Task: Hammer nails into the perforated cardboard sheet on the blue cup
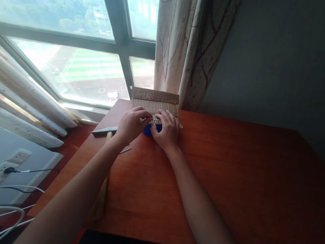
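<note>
A brown woven sheet full of small holes stands at the far edge of the table, its back part bent upward. My left hand is closed, thumb and forefinger pinching at the sheet's front edge. Over the front right of the sheet, my right hand lays its bent fingers on top, with the thumb below at the edge. A blue object shows under the sheet between my hands; its kind is hidden. A hammer lies beneath my left forearm, which covers part of its handle. Near my left wrist is a thin metal rod.
The reddish-brown wooden table extends to the right, toward a dark wall. Behind it are a window and a patterned curtain. Sockets and loose cables are at the lower left, beside the table.
</note>
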`<action>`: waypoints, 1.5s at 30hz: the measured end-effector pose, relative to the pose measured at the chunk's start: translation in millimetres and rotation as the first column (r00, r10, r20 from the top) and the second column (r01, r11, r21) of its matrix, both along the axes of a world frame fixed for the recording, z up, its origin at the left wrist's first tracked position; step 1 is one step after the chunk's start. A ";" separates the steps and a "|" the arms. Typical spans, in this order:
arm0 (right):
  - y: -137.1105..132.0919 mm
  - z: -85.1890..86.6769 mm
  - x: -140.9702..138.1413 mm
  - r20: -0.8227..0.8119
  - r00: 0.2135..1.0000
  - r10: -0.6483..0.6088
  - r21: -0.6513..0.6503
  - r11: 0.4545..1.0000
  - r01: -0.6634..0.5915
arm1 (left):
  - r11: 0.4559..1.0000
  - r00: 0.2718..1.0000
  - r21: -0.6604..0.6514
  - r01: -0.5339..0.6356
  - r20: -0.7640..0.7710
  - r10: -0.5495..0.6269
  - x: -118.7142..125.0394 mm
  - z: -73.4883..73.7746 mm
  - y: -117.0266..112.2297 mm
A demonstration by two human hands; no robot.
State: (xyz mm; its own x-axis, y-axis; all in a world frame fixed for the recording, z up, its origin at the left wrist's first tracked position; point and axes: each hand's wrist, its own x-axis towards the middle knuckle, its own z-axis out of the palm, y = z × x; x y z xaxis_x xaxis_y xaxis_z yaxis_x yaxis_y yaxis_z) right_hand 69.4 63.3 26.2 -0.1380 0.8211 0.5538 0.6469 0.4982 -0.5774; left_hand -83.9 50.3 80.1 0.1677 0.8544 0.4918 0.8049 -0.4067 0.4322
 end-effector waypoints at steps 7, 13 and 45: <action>-1.1 1.4 -0.1 0.001 1.000 -0.005 0.005 1.000 0.005 | 0.989 0.955 0.100 -0.105 0.288 0.072 1.1 21.0 -8.0; -1.0 0.4 -0.2 0.002 1.000 -0.012 0.013 1.000 0.012 | 0.995 0.973 0.000 -0.101 0.211 0.099 -18.8 28.2 -39.1; 0.2 -0.5 0.0 0.003 1.000 -0.002 0.004 1.000 0.002 | 0.995 0.993 0.001 -0.100 -0.070 0.100 -40.5 0.6 -75.9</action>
State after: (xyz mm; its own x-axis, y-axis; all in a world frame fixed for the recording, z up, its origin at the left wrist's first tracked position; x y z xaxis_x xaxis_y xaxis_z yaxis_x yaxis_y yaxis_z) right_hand 69.4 63.5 25.8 -0.1379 0.8190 0.5570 0.6494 0.4993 -0.5735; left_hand -124.3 -25.5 80.7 0.1155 0.8697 0.4799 0.8698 -0.3218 0.3739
